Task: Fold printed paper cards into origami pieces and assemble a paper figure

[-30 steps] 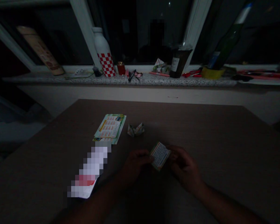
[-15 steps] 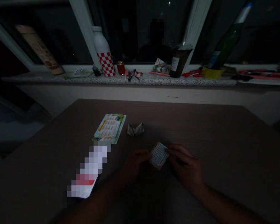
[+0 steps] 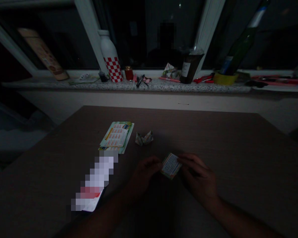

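A small folded piece of printed paper (image 3: 171,165) is held above the table between my two hands, its text side facing up. My left hand (image 3: 147,170) pinches its left corner, thumb on top. On the opposite edge, my right hand (image 3: 198,175) grips it with thumb and fingers. Just beyond them stands a folded paper figure (image 3: 144,138) with two raised points. Farther left lies a stack of printed sheets (image 3: 116,135) with green borders. The undersides of both hands are in deep shadow.
A bright-screened phone, blurred out (image 3: 96,181), lies beside my left forearm on the brown table (image 3: 225,138). Along the stone windowsill (image 3: 159,86) stand a checkered bottle (image 3: 111,59), a dark cup (image 3: 189,67), a green bottle (image 3: 243,43) and a yellow tape roll (image 3: 225,78).
The folded paper has shifted slightly to the right and turned a little in my hands. Both hands keep their hold; the other things lie as before.
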Action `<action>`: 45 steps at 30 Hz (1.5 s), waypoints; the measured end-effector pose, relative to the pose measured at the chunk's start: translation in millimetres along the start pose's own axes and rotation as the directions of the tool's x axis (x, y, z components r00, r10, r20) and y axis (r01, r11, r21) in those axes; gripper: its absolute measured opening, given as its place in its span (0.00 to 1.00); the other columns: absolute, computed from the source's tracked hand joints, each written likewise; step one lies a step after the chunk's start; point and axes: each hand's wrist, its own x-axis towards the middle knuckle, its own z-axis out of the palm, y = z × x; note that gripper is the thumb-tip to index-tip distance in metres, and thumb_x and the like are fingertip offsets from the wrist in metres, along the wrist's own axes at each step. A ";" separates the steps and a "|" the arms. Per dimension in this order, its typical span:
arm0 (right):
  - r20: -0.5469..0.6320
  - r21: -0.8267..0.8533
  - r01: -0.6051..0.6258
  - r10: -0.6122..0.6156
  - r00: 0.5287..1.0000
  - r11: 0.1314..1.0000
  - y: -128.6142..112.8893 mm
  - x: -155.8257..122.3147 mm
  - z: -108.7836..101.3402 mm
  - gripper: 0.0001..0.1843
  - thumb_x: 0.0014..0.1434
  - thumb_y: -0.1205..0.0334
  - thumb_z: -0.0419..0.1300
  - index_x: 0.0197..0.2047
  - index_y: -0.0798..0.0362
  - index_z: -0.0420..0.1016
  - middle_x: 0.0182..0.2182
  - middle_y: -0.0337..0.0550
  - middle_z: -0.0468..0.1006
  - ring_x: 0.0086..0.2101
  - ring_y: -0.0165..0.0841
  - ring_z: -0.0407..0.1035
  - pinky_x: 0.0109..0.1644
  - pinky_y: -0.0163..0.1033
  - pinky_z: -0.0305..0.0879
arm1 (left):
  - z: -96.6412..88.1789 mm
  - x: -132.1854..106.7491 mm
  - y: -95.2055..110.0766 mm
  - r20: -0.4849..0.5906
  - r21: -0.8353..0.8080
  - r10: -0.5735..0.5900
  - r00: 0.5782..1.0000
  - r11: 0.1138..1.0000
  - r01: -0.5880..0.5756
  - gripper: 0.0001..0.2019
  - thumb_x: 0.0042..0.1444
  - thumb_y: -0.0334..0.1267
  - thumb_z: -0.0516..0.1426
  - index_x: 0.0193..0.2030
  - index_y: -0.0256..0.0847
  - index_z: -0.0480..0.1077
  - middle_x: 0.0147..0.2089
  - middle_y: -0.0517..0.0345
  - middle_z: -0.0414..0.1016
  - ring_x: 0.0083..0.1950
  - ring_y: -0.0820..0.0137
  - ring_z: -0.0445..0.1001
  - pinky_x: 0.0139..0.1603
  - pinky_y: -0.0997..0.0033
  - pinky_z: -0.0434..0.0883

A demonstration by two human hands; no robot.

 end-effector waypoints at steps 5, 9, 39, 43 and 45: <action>0.046 -0.003 -0.029 0.029 0.999 1.000 -1.1 0.7 0.8 0.10 0.58 0.68 0.59 0.39 0.49 0.80 0.38 0.47 0.79 0.37 0.36 0.75 0.37 0.38 0.73 | 2.1 -3.8 9.3 -0.063 0.129 0.196 0.978 0.974 -0.187 0.11 0.51 0.37 0.59 0.42 0.40 0.71 0.40 0.56 0.73 0.43 0.66 0.71 0.43 0.70 0.67; 0.120 -0.018 -0.127 0.129 0.984 0.992 0.8 -1.7 3.5 0.07 0.58 0.65 0.60 0.38 0.50 0.79 0.29 0.43 0.79 0.29 0.34 0.73 0.30 0.36 0.69 | -1.5 -7.2 13.1 -0.025 0.227 0.280 0.960 0.936 -0.267 0.10 0.54 0.36 0.55 0.41 0.39 0.74 0.44 0.53 0.75 0.48 0.62 0.70 0.50 0.67 0.65; 0.257 -0.064 -0.024 0.039 0.966 0.998 -3.7 -6.6 5.2 0.05 0.56 0.63 0.62 0.30 0.52 0.78 0.21 0.39 0.76 0.22 0.30 0.69 0.25 0.33 0.64 | -0.3 -15.7 9.2 0.303 0.816 0.576 0.759 0.254 -0.519 0.03 0.55 0.35 0.57 0.35 0.41 0.73 0.36 0.51 0.73 0.39 0.64 0.69 0.44 0.65 0.64; 0.297 -0.062 -0.016 0.034 0.954 0.998 -3.4 -7.2 4.7 0.06 0.58 0.63 0.61 0.31 0.52 0.78 0.22 0.40 0.77 0.23 0.30 0.70 0.25 0.33 0.65 | 1.7 -15.3 13.3 0.333 0.820 0.575 0.748 0.216 -0.530 0.04 0.54 0.34 0.58 0.31 0.40 0.73 0.32 0.51 0.74 0.37 0.64 0.69 0.41 0.65 0.64; 0.300 -0.059 -0.007 0.024 0.954 0.998 -3.2 -7.0 3.9 0.06 0.58 0.64 0.61 0.31 0.52 0.78 0.22 0.41 0.77 0.23 0.30 0.70 0.25 0.34 0.65 | 2.4 -14.2 13.7 0.322 0.829 0.573 0.753 0.214 -0.517 0.04 0.54 0.35 0.58 0.30 0.40 0.73 0.31 0.51 0.75 0.35 0.65 0.70 0.40 0.65 0.64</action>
